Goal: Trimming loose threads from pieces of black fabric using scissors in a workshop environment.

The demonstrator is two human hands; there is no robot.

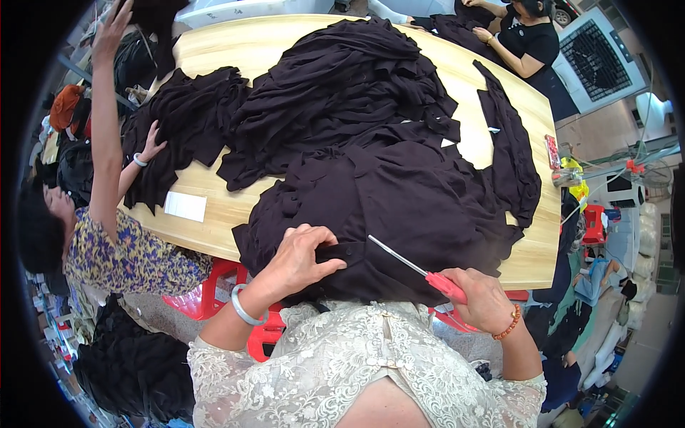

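Dark, near-black garments lie heaped in front of me. My left hand (305, 258) is closed on the front edge of the nearest dark garment (414, 207), pinching it between thumb and fingers beside a small dark button (349, 251). In my right hand (481, 298) is a pair of slim scissors (408, 261) with red handles, seen nearly edge-on. Their thin metal blades look closed and point up and left across the cloth, to the right of my left hand. My palm and fingers cover part of the handles.
A large dark garment heap (342, 85) fills the middle of the wooden table (214, 46). One dark piece (510, 143) lies along the right side, and a white paper (185, 206) on the left. A person (128, 242) at left raises dark cloth; another (528, 46) works far right.
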